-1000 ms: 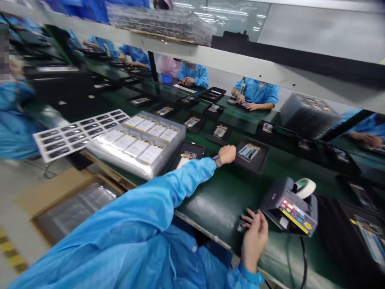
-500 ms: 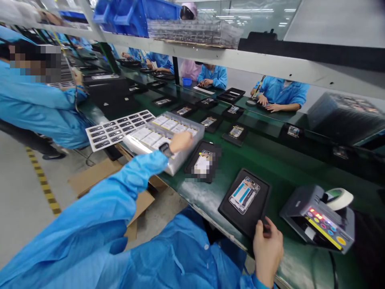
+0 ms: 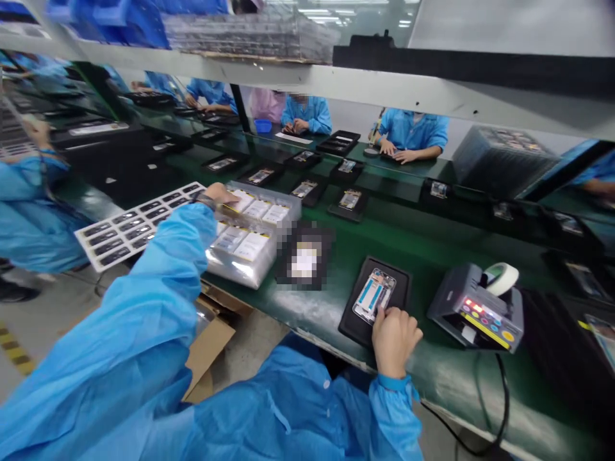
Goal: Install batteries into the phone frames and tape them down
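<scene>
My left hand [image 3: 221,193] reaches to the far left side of a clear plastic tray [image 3: 250,272]. Its fingers are closed at the end of a white phone battery [image 3: 243,201] with a yellow strip. My right hand [image 3: 396,336] is curled over the lower right corner of an opened phone frame [image 3: 373,294], its fingertips partly hidden. Two blue strips show inside that frame, which lies in a black fixture tray [image 3: 353,328]. More batteries [image 3: 252,246] lie in rows in the plastic tray.
A printed label sheet [image 3: 139,224] lies left of the battery tray. A tape dispenser [image 3: 475,310] with a tape roll [image 3: 502,279] stands at the right. Several phone fixtures [image 3: 348,203] line the green bench [image 3: 307,314]. Co-workers in blue [image 3: 413,131] sit opposite; a shelf [image 3: 288,73] crosses above.
My left hand has moved from the tray's right side to its far left side. My right hand has gone from the fixture's edge to the phone frame's lower corner. The view has shifted right.
</scene>
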A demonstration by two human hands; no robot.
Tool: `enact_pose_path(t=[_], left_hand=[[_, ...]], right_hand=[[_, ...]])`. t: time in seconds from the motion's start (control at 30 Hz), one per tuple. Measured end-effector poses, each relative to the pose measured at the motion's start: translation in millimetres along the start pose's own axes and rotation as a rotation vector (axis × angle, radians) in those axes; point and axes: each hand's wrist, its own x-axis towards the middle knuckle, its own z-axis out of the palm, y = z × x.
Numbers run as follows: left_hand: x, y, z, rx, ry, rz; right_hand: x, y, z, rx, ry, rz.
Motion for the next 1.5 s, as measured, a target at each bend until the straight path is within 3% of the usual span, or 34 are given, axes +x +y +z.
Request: enact_pose_path(t=[0.13, 0.23, 0.27, 0.33, 0.4, 0.5, 0.57, 0.63, 0.8, 1.0, 1.13, 1.23, 1.4, 1.5], left_hand=[[4.8, 9.9, -0.3, 0.251, -0.035, -0.142], [-24.3, 24.7, 19.5, 0.238, -0.025, -0.029], [-44.4, 29.7, 31.8, 0.166, -0.06, 0.029], [-97.8, 38.2, 66.0, -0.082, -0.252, 0.099], [-159.5, 44.5, 110.3, -0.395, -0.507, 0.055], [-238.6, 50.4, 177.3, -0.625, -0.872, -0.057], [-270.6, 52.8, 208.7, -0.688, -1.014, -0.108], [-286.4, 54.0, 225.4, -0.695, -1.069, -0.126], [-293.8, 53.9, 226.5, -0.634, -1.047, -0.05], [-292.2, 57.5, 209.6, -0.366, -0.757, 0.371], [-291.6, 58.9, 200.3, -0.273, -0.672, 0.494], [-297.8, 54.8, 204.1, -0.39, -0.674, 0.425], [-307.6, 48.5, 217.4, -0.818, -0.888, 0.033], [-306.8, 50.3, 217.0, -0.913, -0.974, -0.033]], right_hand=[[7.3, -5.4, -8.3, 0.021, -0.128, 0.03], [15.4, -0.6, -13.0, 0.162, -0.24, 0.181], [17.8, 3.7, -12.9, 0.255, -0.253, 0.228], [20.9, 15.0, -9.8, 0.526, -0.239, 0.291], [20.4, 26.3, -4.4, 0.859, -0.23, 0.328], [11.5, 34.9, 1.1, 1.215, -0.267, 0.4], [1.6, 33.2, -0.6, 1.319, -0.257, 0.427], [-8.8, 27.3, -6.2, 1.375, -0.23, 0.431], [-24.9, 9.7, -22.1, 1.467, -0.119, 0.428], [-33.2, -0.3, -26.7, 1.564, -0.008, 0.43], [-41.1, -6.0, -27.5, 1.614, 0.025, 0.414], [-45.1, -10.9, -28.7, 1.622, 0.052, 0.429], [-47.5, -15.8, -34.4, 1.622, 0.018, 0.433], [-52.6, -17.9, -37.5, 1.687, -0.027, 0.417]])
